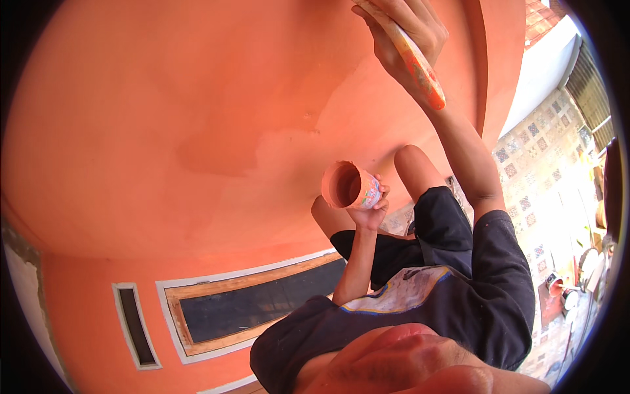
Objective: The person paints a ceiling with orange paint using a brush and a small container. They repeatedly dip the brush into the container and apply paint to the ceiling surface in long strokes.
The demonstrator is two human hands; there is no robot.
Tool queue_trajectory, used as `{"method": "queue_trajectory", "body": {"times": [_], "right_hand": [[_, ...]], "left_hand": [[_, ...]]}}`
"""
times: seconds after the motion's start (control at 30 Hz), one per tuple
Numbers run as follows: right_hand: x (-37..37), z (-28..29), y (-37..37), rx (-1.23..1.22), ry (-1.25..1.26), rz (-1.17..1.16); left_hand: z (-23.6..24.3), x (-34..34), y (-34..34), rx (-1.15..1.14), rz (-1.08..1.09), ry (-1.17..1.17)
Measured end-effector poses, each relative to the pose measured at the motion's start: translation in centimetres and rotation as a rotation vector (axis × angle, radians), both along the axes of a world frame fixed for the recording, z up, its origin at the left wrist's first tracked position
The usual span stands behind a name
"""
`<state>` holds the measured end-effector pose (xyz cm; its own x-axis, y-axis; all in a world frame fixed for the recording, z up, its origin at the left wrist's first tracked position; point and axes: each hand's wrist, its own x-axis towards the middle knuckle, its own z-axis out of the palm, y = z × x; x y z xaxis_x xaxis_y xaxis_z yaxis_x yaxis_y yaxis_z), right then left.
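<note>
My left hand (pixel 375 209) is wrapped round a cup (pixel 342 184) coated in orange paint, with a colourful printed patch on its side. The cup is tilted so that its open mouth shows a dark orange inside. Raised high on the right, my right hand (pixel 420 33) grips a paintbrush (pixel 420 73) by its pale handle, which is smeared with orange. The brush's bristle end lies beyond the upper edge of the view. Both hands are close to an orange wall (pixel 131 118), which carries a darker, wet-looking patch in its middle.
A wood-framed window (pixel 256 299) and a narrow slot opening (pixel 136 325) sit in the wall at lower left. Rightward, the wall ends at a raised edge (pixel 482 72). Patterned floor tiles (pixel 525 171) and an orange-stained paint can (pixel 554 284) lie beyond my right side.
</note>
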<state>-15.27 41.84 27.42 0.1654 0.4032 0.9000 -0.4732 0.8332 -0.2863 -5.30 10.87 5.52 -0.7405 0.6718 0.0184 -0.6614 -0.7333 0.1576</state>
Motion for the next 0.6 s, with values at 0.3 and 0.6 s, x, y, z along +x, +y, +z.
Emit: {"method": "queue_trajectory", "body": {"times": [0.3, 0.6], "right_hand": [[2.5, -6.7, -7.6, 0.478, -0.329, 0.630], [-2.4, 0.8, 2.2, -0.204, 0.014, 0.228]], "left_hand": [[-0.2, 0.2, 0.1, 0.017, 0.016, -0.003], [0.0, 0.6, 0.5, 0.052, 0.064, -0.010]]}}
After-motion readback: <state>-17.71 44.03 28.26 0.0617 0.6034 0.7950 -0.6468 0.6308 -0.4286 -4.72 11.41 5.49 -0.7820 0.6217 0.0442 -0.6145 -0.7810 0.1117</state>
